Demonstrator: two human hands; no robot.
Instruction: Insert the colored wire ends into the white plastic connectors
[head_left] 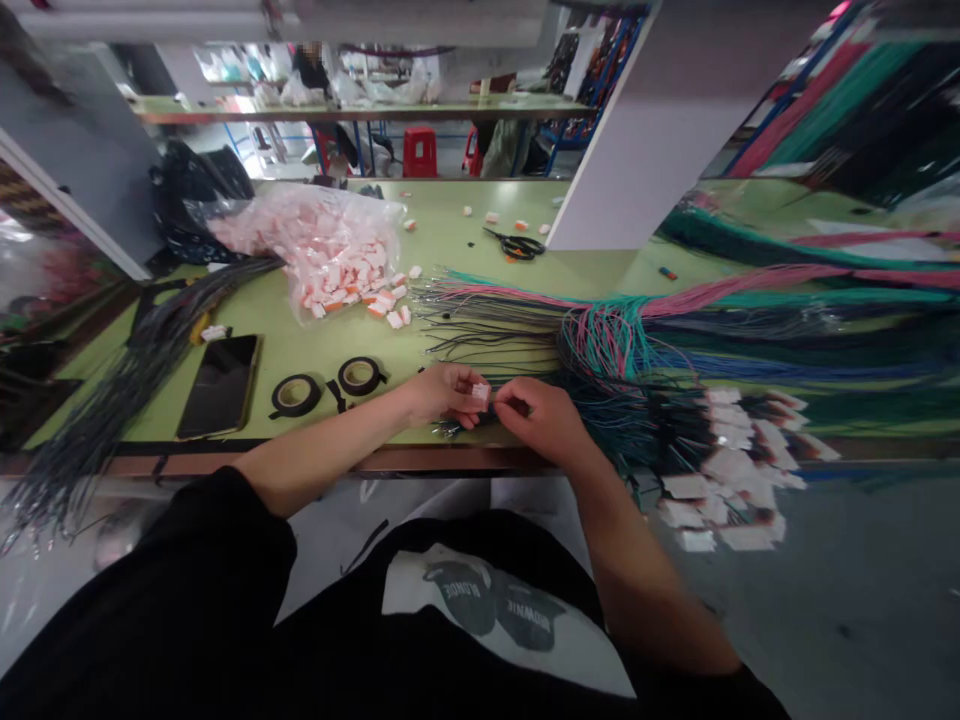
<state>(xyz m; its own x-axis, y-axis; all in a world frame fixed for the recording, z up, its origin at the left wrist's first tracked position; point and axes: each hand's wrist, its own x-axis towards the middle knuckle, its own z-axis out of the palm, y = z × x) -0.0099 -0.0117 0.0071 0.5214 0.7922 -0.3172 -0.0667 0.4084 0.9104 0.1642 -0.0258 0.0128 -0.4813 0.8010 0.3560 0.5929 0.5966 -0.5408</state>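
Note:
Near the table's front edge, my left hand [442, 393] pinches a small white connector housing [480, 392] between thumb and fingers. Right beside it, my right hand [541, 418] is closed in a pinch at the housing's right side; what its fingertips hold is too small to make out, perhaps a thin wire end. Behind both hands, loose wires [495, 335] in black, grey, pink and green lie with their metal-tipped ends pointing left. To the right of my right hand, a bundle of wires with white connectors [739, 460] hangs over the table edge.
A clear plastic bag of white and orange connectors [337, 250] lies at the back left. Two rolls of black tape [295, 395], a phone [220, 386] and a grey wire bundle [161, 345] are on the left. Black scissors [516, 244] rest near a white post [622, 150].

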